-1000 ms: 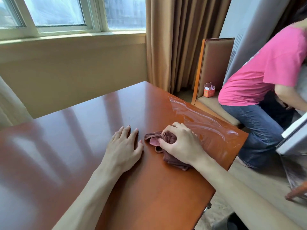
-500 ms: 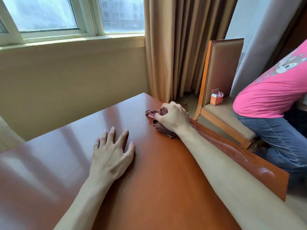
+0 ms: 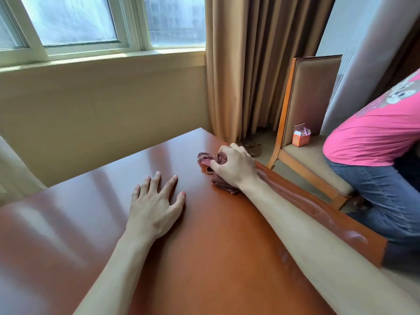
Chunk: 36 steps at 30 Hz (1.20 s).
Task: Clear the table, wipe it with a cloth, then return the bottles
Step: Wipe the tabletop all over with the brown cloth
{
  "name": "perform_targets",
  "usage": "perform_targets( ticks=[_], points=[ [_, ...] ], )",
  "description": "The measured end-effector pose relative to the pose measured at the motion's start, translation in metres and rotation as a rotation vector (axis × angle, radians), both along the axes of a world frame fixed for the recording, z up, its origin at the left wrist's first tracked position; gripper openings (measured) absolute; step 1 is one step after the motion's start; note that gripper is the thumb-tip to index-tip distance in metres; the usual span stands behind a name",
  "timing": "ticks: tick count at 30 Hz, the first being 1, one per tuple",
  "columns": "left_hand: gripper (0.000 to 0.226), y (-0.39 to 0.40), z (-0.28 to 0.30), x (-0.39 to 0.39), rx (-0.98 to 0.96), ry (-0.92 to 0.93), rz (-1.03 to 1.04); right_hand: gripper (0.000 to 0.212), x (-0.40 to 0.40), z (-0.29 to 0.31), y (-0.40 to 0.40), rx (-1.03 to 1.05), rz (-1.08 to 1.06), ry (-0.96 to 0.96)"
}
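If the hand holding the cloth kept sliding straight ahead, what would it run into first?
Nothing on the table: the right hand with the cloth would reach the far edge, then probably the curtain; depth is unclear.

From my remote seat, most of the cloth (image 3: 221, 181) is buried under the right hand (image 3: 235, 168); I see only crumpled folds poking out toward the upper left and a strip below the wrist, so I cannot tell its full shape. The right forearm covers a long band of the surface (image 3: 204, 258), whose near part runs off the bottom and left edges of the frame. Both arms are cut off at the bottom edge. At the right edge, the person in the pink shirt (image 3: 372, 135) is cropped, showing only torso and jeans. The print on the small orange box (image 3: 301, 138) on the chair (image 3: 316, 98) is too small to read. The window (image 3: 75, 21) at upper left is cropped by the top edge, and the view through it is hazy.
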<state>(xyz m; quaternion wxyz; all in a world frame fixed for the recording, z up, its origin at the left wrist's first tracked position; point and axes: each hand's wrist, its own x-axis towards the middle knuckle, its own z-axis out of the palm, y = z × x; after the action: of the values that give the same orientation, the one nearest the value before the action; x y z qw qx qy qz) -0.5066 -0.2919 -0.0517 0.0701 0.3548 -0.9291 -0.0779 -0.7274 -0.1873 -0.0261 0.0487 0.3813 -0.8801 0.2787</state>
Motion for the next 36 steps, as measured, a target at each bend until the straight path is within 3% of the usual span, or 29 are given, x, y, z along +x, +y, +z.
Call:
perform_targets(
  ticks=[6,9,13,20,26,31,36],
  points=[
    [0.069,-0.002,0.000,0.002,0.018,-0.009,-0.014,0.049,0.123,0.007,0.110,0.020,0.175,-0.052],
    [0.067,-0.003,0.001,0.002,0.024,-0.011,-0.025,0.042,0.153,0.002,0.139,-0.030,0.169,-0.026],
    [0.066,-0.004,-0.001,0.001,0.020,0.005,-0.034,0.040,0.123,-0.001,0.109,0.019,0.112,0.013],
    [0.083,-0.005,-0.003,0.000,0.027,0.052,-0.015,0.043,-0.004,-0.001,0.004,0.031,-0.026,0.017],
    [0.076,-0.006,-0.007,-0.002,-0.014,0.045,0.000,0.038,-0.079,0.002,-0.065,-0.001,-0.125,0.004],
    [0.079,-0.002,0.001,0.000,0.016,0.034,-0.002,0.045,-0.070,0.001,-0.056,-0.009,-0.118,0.012],
    [0.076,0.002,0.005,0.001,0.034,-0.024,-0.014,0.050,0.007,-0.001,0.018,0.021,-0.043,0.029]
  ],
)
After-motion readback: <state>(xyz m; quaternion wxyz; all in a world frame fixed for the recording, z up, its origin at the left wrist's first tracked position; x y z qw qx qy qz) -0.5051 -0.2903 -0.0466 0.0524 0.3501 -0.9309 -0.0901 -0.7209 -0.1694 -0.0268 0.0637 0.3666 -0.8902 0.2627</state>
